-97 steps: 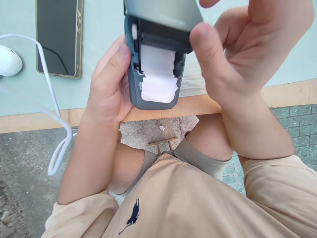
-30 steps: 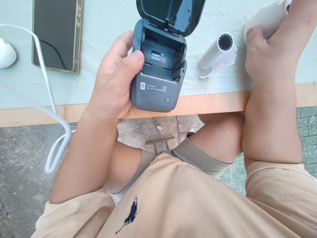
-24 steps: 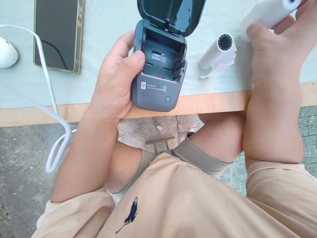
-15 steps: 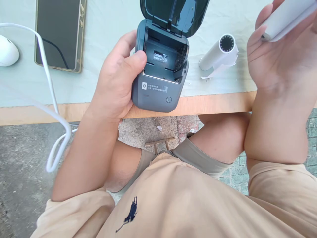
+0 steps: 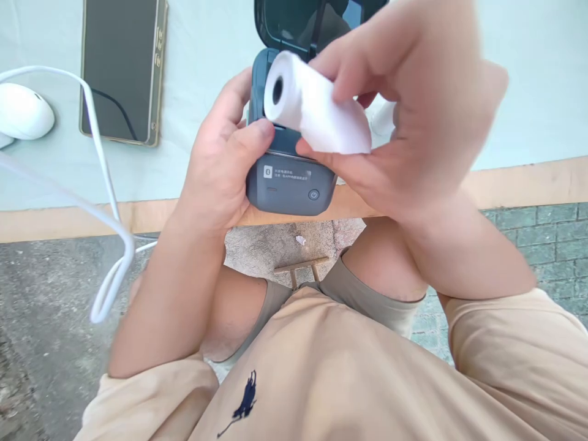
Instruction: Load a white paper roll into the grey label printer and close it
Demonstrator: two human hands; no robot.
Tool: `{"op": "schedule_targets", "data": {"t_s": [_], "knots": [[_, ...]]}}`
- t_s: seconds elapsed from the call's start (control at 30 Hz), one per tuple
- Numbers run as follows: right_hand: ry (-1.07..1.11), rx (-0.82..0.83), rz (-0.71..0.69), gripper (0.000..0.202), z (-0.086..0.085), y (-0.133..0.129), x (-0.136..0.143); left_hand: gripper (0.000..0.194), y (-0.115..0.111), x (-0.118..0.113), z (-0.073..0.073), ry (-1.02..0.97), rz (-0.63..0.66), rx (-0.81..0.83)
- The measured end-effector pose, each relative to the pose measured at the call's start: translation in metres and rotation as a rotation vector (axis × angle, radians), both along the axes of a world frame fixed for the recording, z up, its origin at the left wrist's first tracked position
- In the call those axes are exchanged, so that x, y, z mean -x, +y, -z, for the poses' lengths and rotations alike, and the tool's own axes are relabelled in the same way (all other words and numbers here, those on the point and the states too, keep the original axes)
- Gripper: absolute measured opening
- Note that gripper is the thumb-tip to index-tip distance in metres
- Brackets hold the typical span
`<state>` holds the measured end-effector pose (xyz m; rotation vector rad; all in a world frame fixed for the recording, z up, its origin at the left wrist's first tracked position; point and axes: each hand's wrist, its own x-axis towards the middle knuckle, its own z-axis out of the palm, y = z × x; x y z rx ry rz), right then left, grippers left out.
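Note:
My left hand (image 5: 229,147) grips the left side of a dark grey label printer (image 5: 294,193) at the table's front edge. The printer's lid (image 5: 285,27) stands raised at the back. Between the thumb and fingers of my right hand (image 5: 395,116) is a white paper roll (image 5: 316,104) with a dark core and a loose flap of paper. The roll is tilted over the printer's compartment and covers most of it; whether it touches the inside, I cannot tell. Behind my right hand, a white tube (image 5: 383,117) on the table is mostly hidden.
A dark tablet-like device (image 5: 122,67) with side buttons lies on the table's left. Beside it is a white rounded object (image 5: 25,110), perhaps a mouse. A white cable (image 5: 98,147) loops across the left and hangs over the wooden table edge (image 5: 82,223).
My right hand has come in from the upper right with the paper roll, which now sits over the printer's compartment. My left hand still holds the printer. The view has shifted slightly.

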<state>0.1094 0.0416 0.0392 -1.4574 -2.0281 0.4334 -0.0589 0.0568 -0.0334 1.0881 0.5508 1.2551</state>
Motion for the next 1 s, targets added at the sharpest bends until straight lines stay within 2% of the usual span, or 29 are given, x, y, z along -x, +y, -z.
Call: {"op": "schedule_targets", "data": {"t_s": [0.13, 0.23, 0.43, 0.5, 0.63, 0.7, 0.8, 0.93, 1.0], "knots": [[-0.149, -0.164, 0.000, 0.017, -0.004, -0.003, 0.002, 0.050, 0.006, 0.007, 0.007, 0.036, 0.076, 0.002], [-0.172, -0.166, -0.033, 0.017, -0.002, -0.001, -0.002, 0.061, 0.010, 0.012, 0.011, 0.092, 0.166, -0.030], [-0.230, -0.147, -0.013, 0.009, 0.003, -0.001, -0.005, 0.058, 0.000, 0.006, 0.006, 0.108, 0.086, 0.037], [-0.203, -0.230, -0.063, 0.013, 0.008, -0.001, -0.006, 0.057, -0.001, 0.005, 0.004, 0.128, 0.060, 0.072], [-0.150, -0.535, -0.089, 0.019, 0.017, -0.003, -0.008, 0.060, 0.000, 0.005, -0.001, 0.118, 0.111, 0.048], [-0.132, -0.637, -0.099, 0.015, 0.022, -0.006, -0.007, 0.049, -0.002, 0.003, -0.005, 0.093, 0.049, 0.064], [-0.165, -0.661, -0.183, 0.010, 0.027, -0.011, -0.005, 0.043, -0.006, 0.001, -0.008, 0.079, 0.057, 0.050], [-0.124, -0.654, -0.264, 0.015, 0.027, -0.014, -0.009, 0.067, 0.000, 0.006, 0.003, 0.133, 0.102, -0.041], [-0.083, -0.610, -0.299, 0.018, 0.024, -0.014, -0.014, 0.070, 0.005, 0.010, 0.009, 0.166, 0.120, -0.092]]}}
